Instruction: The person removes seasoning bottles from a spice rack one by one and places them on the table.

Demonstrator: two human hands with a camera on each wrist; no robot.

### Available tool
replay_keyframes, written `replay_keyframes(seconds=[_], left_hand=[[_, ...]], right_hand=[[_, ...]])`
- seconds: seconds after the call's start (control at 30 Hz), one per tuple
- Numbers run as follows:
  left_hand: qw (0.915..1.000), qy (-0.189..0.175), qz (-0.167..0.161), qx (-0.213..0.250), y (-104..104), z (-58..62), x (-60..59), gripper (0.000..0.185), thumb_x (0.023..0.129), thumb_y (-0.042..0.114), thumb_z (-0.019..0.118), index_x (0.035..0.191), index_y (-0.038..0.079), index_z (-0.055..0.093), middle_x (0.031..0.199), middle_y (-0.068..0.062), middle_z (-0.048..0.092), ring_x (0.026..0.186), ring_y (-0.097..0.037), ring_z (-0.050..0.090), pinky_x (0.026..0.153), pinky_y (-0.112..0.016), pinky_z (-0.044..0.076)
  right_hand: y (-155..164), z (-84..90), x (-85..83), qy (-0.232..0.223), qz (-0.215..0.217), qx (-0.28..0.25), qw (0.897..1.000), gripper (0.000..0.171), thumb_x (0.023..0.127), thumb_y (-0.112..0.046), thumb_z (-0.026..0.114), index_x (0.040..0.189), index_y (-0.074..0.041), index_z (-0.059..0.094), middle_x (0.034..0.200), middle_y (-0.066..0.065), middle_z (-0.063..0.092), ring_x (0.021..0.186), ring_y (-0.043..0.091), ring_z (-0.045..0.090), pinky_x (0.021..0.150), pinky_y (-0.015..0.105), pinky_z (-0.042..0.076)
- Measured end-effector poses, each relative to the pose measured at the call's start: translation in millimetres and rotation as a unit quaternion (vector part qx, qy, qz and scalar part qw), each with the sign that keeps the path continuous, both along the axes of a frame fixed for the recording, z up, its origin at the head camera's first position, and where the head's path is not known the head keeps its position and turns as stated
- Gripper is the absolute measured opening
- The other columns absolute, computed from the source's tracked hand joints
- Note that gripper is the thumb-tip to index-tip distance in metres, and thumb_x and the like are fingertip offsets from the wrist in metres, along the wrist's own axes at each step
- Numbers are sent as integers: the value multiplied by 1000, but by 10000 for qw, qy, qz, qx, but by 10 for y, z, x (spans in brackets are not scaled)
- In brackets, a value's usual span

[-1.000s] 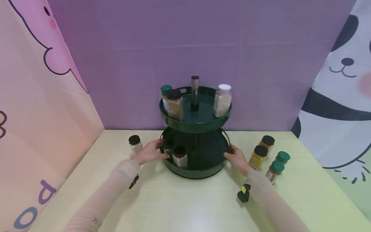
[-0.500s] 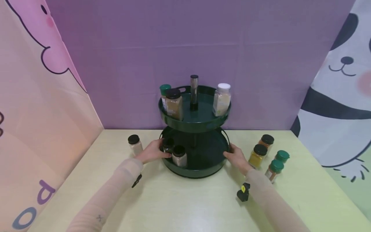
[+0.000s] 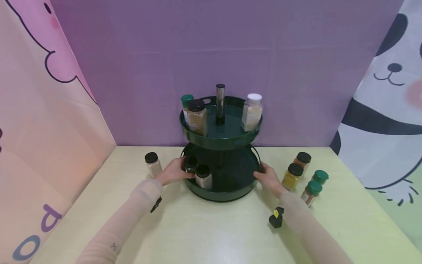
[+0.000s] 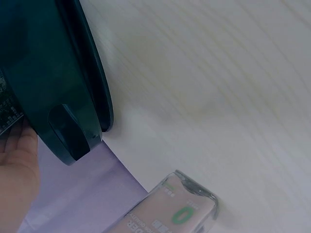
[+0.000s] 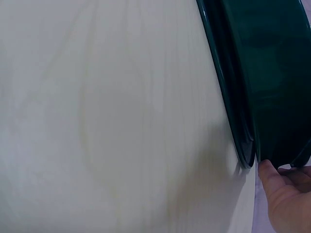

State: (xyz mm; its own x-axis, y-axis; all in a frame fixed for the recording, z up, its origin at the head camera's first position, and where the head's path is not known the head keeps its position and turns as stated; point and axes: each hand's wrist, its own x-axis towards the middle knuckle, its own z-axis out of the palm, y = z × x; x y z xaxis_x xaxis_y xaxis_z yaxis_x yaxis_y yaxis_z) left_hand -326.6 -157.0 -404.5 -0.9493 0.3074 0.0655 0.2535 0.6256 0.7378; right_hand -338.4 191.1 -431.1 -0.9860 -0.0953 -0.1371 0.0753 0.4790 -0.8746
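Illegibly small print [image 4: 7, 108] on gripped jar [image 3: 190, 164]

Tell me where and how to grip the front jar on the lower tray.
Probably by the upper sides of the front jar, just under its lid, from the front right: it rises above the tray's low rim, while a darker jar and the left hand crowd its left.

The left wall [image 3: 66, 135] bears "o" [image 3: 37, 242] and "d" [image 3: 52, 211], the left sleeve [image 3: 125, 216] an "x" [image 3: 114, 246]; the pale jar's label [image 4: 163, 213] is mostly blurred
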Motion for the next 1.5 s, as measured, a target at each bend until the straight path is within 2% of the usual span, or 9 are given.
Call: replay_keyframes(seconds=[0.33, 0.67, 1.17, 1.5], left_hand=[[10000, 38, 25, 16, 3, 0, -12, 52, 71, 17, 76, 117, 2, 55, 112, -14, 63, 103, -27, 59, 87, -40, 49], [9999, 111, 85, 97, -11, -16, -2, 46, 70, 17, 77, 110, 3, 59, 105, -11, 66, 94, -22, 61, 80, -36, 51], [9995, 149, 114, 242, 2, 7, -18, 44, 69, 15, 76, 108, 2, 60, 104, -12, 66, 95, -22, 61, 82, -36, 51], [9994, 29, 98, 345, 18, 71, -23, 43, 71, 15, 74, 108, 2, 58, 99, -11, 66, 84, -18, 59, 71, -29, 51]], right_hand=[[0, 5, -1, 35, -4, -32, 10000, 61, 92, -10, 44, 143, 7, 14, 143, 30, 27, 132, 39, 30, 108, 47, 29], [-10, 9, 15, 68, 9, 0, 10000, 61, 92, -9, 44, 142, 8, 15, 142, 31, 29, 131, 40, 31, 107, 48, 31], [-3, -6, -6, 89, 23, -164, 9998, 61, 92, -8, 44, 143, 7, 14, 143, 30, 28, 131, 39, 31, 107, 47, 30], [8, -13, -1, 117, 51, -181, 9998, 61, 92, -9, 44, 143, 8, 14, 143, 31, 28, 131, 39, 31, 108, 48, 30]])
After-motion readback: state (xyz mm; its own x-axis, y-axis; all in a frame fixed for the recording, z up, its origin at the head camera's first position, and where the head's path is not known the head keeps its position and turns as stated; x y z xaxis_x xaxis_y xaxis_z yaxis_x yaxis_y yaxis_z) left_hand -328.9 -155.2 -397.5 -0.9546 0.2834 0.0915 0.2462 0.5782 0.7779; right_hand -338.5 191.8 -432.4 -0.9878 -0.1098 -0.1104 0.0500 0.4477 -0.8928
